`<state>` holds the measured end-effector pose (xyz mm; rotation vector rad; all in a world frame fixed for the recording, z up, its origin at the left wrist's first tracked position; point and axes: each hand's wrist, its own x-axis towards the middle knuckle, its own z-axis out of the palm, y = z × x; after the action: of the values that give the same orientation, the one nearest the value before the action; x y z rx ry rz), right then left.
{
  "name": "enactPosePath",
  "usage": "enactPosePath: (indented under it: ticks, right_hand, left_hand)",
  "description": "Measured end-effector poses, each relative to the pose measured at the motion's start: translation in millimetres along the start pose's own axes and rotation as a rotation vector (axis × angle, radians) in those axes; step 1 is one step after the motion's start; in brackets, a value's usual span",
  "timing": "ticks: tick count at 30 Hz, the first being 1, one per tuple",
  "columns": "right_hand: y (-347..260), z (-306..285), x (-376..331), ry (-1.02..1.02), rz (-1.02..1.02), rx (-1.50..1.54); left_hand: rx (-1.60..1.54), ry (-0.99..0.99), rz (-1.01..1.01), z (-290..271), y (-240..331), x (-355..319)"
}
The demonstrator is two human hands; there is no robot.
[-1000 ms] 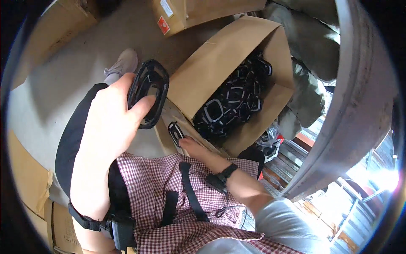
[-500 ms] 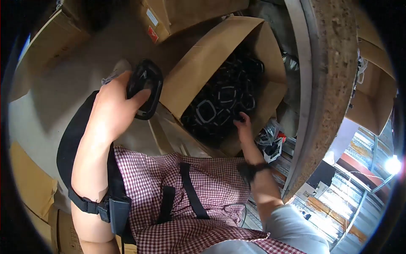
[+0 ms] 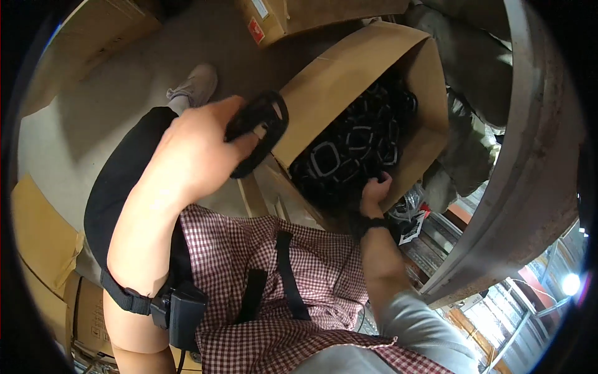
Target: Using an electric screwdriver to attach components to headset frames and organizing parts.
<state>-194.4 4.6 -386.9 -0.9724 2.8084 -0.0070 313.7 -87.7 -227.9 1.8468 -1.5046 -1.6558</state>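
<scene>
My left hand [image 3: 190, 149] grips a black, rounded plastic part [image 3: 266, 140] with a raised rim, my thumb pressed against its face; it is held up left of the open carton. Inside the tall cardboard carton [image 3: 330, 71] lies a heap of black plastic frames [image 3: 367, 134], some with grey rounded-square outlines. My right hand [image 3: 375, 190] reaches into the carton's near right end. Its fingers are curled closed against the dark pieces, and what they pinch is too dark to make out.
Another carton [image 3: 336, 12] stands beyond the open one, and more cardboard [image 3: 43, 237] lies at the left. A curved metal edge [image 3: 523, 187] rises close on the right. Clear plastic bags [image 3: 408, 209] lie beside the carton. My shoe [image 3: 200, 84] is on the floor ahead.
My left hand has moved right with the black plastic part, which has tilted. In the picture, the carton and my right hand sit further right as the view shifts.
</scene>
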Motion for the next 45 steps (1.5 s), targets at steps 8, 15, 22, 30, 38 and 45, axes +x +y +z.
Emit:
enactPosePath:
  ticks: [8,15,22,30,38,45]
  right_hand:
    - [-150.7,-108.0,-178.4,-0.955,-0.17,1.226]
    - [-164.5,-112.2,-162.5,-1.387,-0.297,1.315]
    - [-176.8,-30.6,-47.7,-0.768,-0.19,1.181]
    - [-104.0,50.2,102.2,-0.209,-0.137,0.5]
    - [-115.9,45.3,203.3,-0.124,-0.852,-0.883]
    - [-105.1,59.2,279.3,-0.4,-0.716,-0.587]
  left_hand:
    - [0.015,-0.377,0.554,34.4,-15.6,-11.1]
    - [0.023,-0.429,0.385,32.6,-9.4,-2.0]
    - [0.179,-0.488,0.19,25.7,2.5,-13.6]
    - [0.459,-0.398,0.131,49.6,9.0,-31.2]
    - [0.349,-0.37,0.074,70.5,1.0,-38.8]
    - [0.244,-0.283,0.043,55.8,3.3,-46.1]
